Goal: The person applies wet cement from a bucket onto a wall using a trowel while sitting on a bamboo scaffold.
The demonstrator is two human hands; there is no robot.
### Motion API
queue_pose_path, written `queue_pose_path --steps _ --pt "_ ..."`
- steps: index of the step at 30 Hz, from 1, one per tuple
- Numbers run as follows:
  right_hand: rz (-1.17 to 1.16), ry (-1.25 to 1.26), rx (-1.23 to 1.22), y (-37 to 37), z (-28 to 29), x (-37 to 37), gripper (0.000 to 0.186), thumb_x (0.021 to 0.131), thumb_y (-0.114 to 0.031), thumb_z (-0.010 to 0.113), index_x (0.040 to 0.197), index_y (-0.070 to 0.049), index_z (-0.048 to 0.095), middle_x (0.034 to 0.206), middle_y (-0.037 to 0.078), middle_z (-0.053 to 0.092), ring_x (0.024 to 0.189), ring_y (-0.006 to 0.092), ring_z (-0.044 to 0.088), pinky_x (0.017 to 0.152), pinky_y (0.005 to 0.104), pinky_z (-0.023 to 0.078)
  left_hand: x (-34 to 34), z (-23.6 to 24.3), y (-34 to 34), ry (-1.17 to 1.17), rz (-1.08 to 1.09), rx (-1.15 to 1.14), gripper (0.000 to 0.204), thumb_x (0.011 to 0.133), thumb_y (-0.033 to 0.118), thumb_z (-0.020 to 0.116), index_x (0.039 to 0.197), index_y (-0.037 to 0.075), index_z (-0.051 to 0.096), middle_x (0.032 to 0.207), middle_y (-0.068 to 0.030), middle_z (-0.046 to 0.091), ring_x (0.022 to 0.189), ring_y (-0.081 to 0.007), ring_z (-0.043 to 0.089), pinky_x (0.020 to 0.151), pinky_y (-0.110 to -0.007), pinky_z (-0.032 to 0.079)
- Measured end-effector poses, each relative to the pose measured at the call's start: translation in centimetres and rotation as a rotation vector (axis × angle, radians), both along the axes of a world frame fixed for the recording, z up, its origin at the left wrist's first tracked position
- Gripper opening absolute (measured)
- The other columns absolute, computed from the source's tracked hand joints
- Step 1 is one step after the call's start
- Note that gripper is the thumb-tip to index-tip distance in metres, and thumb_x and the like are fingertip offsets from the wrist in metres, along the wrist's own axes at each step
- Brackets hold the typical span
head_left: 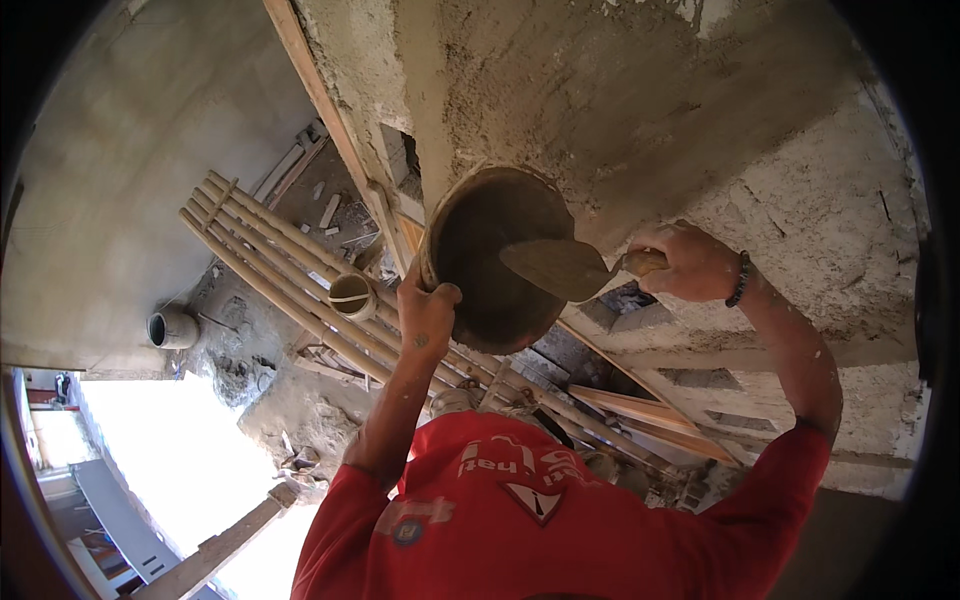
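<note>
My left hand (426,312) grips the rim of a round, mortar-smeared bucket (470,290), thumb over its edge, and holds it tilted against the wall. In my right hand (692,262) is the handle of a trowel (560,268). Its pointed blade reaches over the bucket's mouth and is coated in grey-brown mortar. The bucket's inside is dark, so how much mortar it holds is hard to tell. Just beyond the bucket, the plastered wall (640,110) carries a darker, wet-looking patch.
Below me, a scaffold of bamboo poles (290,260) runs diagonally, with a small bucket (352,296) on it. On the rubble-strewn floor lies another bucket (173,330). A wooden plank (320,90) edges the wall's left side. Bright light enters through an opening (170,450) at lower left.
</note>
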State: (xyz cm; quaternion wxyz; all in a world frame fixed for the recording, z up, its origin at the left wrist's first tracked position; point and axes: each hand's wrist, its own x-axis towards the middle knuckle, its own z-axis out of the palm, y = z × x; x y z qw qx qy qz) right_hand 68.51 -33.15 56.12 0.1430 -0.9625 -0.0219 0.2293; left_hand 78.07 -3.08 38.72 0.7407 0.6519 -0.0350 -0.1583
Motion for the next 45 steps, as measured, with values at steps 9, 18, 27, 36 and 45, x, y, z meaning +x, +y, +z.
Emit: queue_pose_path --steps 9,18,27,36,45 --pt "0.1 -0.41 -0.216 3.5 -11.4 1.2 0.036 0.079 -0.008 0.06 0.115 0.0 0.06 0.102 0.026 0.062 0.088 0.0393 0.066 0.078 0.0458 0.056 -0.3 0.2 0.3 -0.088 0.051 -0.037 0.063 0.067 -0.007 0.053 0.13 -0.002 0.056 0.105 -0.0061 0.067 0.09 -0.015 0.062 0.08 -0.026 0.05" --pt "0.275 -0.488 -0.426 7.3 -12.6 -0.8 0.029 0.084 -0.015 0.059 0.111 -0.004 0.064 0.094 0.014 0.057 0.08 0.029 0.067 0.071 0.0407 0.055 -0.4 0.8 0.1 -0.102 0.027 0.047 0.064 0.067 -0.004 0.054 0.131 -0.002 0.056 0.108 -0.0075 0.067 0.094 -0.0163 0.062 0.083 -0.027 0.05" --pt "0.386 -0.471 -0.766 6.2 -8.6 1.9 0.029 0.083 -0.018 0.061 0.109 -0.007 0.065 0.085 0.011 0.066 0.079 0.0252 0.066 0.066 0.0371 0.052 -0.7 2.6 -1.3 -0.177 -0.001 0.144 0.06 0.069 0.003 0.056 0.129 -0.002 0.058 0.107 -0.0146 0.069 0.098 -0.021 0.065 0.089 -0.032 0.049" --pt "0.023 -0.303 0.051 4.4 -15.1 -0.1 0.042 0.085 -0.024 0.066 0.126 -0.012 0.062 0.095 0.019 0.069 0.091 0.0362 0.067 0.081 0.0455 0.056 -1.1 5.0 -1.7 -0.195 -0.031 0.223 0.062 0.067 0.001 0.055 0.129 -0.004 0.058 0.106 -0.0133 0.068 0.095 -0.0205 0.063 0.089 -0.03 0.049" --pt "-0.016 -0.564 0.152 4.3 -7.7 0.2 0.044 0.081 -0.02 0.071 0.123 -0.01 0.061 0.104 0.019 0.068 0.096 0.0365 0.066 0.085 0.0454 0.054 0.4 4.1 -0.2 -0.084 0.078 -0.106 0.065 0.069 -0.006 0.053 0.133 -0.001 0.055 0.107 -0.0077 0.066 0.088 -0.0155 0.062 0.08 -0.027 0.052"
